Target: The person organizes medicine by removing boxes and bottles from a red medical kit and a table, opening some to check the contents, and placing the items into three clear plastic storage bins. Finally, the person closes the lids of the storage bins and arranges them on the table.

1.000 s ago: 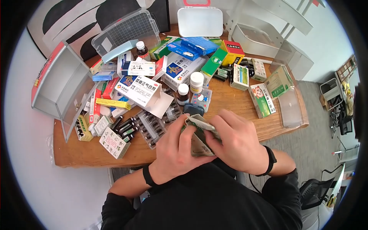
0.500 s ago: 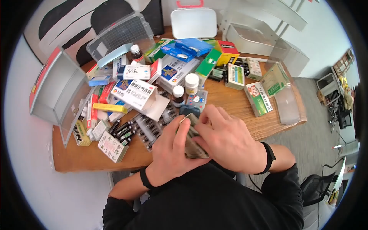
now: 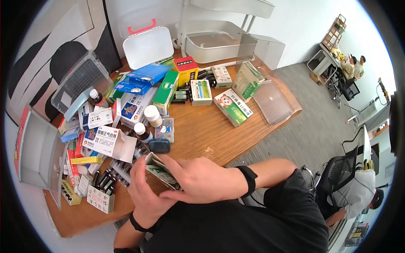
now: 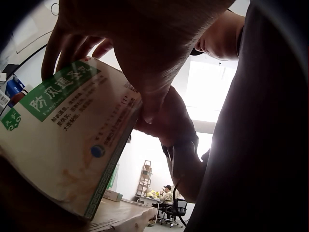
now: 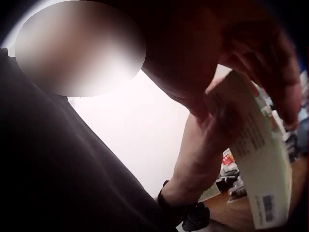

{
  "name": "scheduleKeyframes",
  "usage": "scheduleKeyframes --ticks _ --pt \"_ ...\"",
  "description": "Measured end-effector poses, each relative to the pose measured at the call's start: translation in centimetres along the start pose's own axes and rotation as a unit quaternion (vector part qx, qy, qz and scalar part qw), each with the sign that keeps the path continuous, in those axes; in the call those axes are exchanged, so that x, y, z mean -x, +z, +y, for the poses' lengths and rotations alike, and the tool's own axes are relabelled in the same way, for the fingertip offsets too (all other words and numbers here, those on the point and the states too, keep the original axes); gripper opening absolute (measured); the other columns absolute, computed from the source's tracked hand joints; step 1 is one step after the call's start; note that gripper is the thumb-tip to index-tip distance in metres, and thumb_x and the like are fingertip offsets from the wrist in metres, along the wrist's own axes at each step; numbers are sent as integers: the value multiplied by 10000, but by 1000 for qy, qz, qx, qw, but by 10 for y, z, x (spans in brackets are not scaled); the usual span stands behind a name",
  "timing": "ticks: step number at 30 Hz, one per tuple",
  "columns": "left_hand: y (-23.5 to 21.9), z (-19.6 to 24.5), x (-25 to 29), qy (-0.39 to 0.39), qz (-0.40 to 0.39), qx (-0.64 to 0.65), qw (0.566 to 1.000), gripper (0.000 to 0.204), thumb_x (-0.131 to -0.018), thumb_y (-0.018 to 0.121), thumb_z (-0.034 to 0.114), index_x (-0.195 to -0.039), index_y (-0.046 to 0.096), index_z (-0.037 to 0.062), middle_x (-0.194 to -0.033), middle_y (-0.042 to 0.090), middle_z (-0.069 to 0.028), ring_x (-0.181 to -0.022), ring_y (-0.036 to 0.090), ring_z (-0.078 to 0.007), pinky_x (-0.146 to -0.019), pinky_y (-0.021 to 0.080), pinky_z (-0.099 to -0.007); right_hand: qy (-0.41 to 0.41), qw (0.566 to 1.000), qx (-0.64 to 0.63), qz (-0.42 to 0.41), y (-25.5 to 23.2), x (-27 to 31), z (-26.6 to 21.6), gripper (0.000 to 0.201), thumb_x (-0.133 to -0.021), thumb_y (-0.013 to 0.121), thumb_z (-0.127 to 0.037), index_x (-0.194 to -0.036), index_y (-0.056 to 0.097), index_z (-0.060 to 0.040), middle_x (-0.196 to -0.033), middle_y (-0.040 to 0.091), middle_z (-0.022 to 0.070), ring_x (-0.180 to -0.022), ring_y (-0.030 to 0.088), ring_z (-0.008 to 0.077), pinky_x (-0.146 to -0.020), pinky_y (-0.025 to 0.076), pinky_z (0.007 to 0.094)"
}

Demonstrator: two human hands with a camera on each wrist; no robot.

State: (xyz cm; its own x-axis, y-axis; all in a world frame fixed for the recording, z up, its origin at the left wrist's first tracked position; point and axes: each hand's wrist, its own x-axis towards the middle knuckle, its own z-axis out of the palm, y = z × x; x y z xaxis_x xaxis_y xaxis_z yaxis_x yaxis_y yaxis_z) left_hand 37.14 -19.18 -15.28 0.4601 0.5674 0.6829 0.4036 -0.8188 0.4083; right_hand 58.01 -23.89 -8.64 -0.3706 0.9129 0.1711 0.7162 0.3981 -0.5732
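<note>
My left hand (image 3: 145, 194) grips a white and green medicine box (image 4: 72, 135) from its side, close to my body at the table's front edge. The right hand (image 3: 206, 179) holds the same box from the other side, its fingers over the upper edge. From the head view the box (image 3: 162, 170) shows its narrow top between both hands, and the fingers hide much of it. Its printed back with a barcode faces the right wrist view. Just beyond the hands lie a dark blue case (image 3: 159, 146) and ampoule trays (image 3: 122, 170).
Medicine boxes (image 3: 105, 141) and bottles (image 3: 152, 116) crowd the table's left and back. Further right are a carton with a cartoon face (image 3: 233, 107), a standing green box (image 3: 248, 82) and a clear lid (image 3: 272, 101). An open clear bin (image 3: 38, 147) stands at far left.
The head view has swung to the right, so the table's things sit further left in it. Both hands still hold the box, which is now tilted differently.
</note>
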Motion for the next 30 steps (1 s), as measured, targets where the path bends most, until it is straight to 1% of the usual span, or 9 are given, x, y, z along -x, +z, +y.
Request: scheduleKeyframes --ticks 1,3,5,9,12,14,19,27,30 --pt "1 3 -3 1 -1 -1 1000 1180 -704 1046 403 -1560 389 -74 -1429 590 -290 -1209 671 -477 -976 603 -544 8 1000 -21 9 3 1 2 516 -1023 707 -298 -1302 563 111 -776 706 224 -670 718 454 -623 597 519" --pt "0 5 -4 6 -2 1 1000 1203 -702 1049 417 -1570 378 -77 -1452 576 -292 -1224 664 -475 -994 596 -542 2 998 -36 42 -2 2 9 442 -1017 694 -266 -1257 573 84 -759 702 221 -673 716 453 -623 592 526" --pt "-4 4 0 -91 -51 114 988 1339 -635 1081 405 -1636 317 -49 -1560 480 -270 -1369 588 -422 -1142 500 -518 28 996 -54 59 -14 7 20 280 -999 670 -210 -1143 579 14 -747 693 229 -696 719 447 -623 576 549" --pt "-21 -2 14 -97 -61 58 992 1386 -623 1080 395 -1669 280 -37 -1645 397 -259 -1440 533 -410 -1219 431 -535 94 972 8 215 -75 30 43 339 -960 744 -159 -1260 706 -6 -808 728 208 -712 731 403 -669 590 491" --pt "-32 -10 27 -72 -34 45 996 1316 -654 1054 322 -1666 292 -33 -1650 391 -258 -1439 531 -411 -1219 429 -528 223 903 101 354 -138 44 81 329 -973 741 -141 -1271 746 -2 -809 729 212 -713 729 366 -669 579 437" --pt "-35 -8 26 -75 -30 42 996 1254 -680 1021 267 -1664 303 -30 -1653 391 -255 -1428 538 -411 -1209 434 -526 225 863 178 417 -172 42 117 343 -987 733 -181 -1277 753 1 -832 745 229 -743 740 389 -694 582 453" --pt "-23 -12 25 -85 -39 47 995 1162 -730 987 200 -1656 320 -20 -1654 409 -245 -1394 562 -401 -1188 449 -514 202 871 239 378 -203 32 188 346 -1013 689 -236 -1264 753 -6 -877 762 237 -808 744 424 -771 580 503" --pt "-20 -9 25 -92 -28 49 994 1103 -736 962 146 -1641 353 -20 -1625 462 -238 -1338 605 -393 -1156 470 -499 258 864 331 279 -186 12 210 344 -999 673 -218 -1264 754 -14 -967 782 253 -869 756 401 -834 602 490" --pt "-20 -10 27 -97 -32 53 993 1088 -738 953 134 -1638 361 -19 -1624 464 -232 -1327 612 -384 -1146 475 -497 223 864 361 273 -182 17 238 338 -997 676 -220 -1266 763 -34 -1087 779 227 -1037 736 375 -907 581 493"
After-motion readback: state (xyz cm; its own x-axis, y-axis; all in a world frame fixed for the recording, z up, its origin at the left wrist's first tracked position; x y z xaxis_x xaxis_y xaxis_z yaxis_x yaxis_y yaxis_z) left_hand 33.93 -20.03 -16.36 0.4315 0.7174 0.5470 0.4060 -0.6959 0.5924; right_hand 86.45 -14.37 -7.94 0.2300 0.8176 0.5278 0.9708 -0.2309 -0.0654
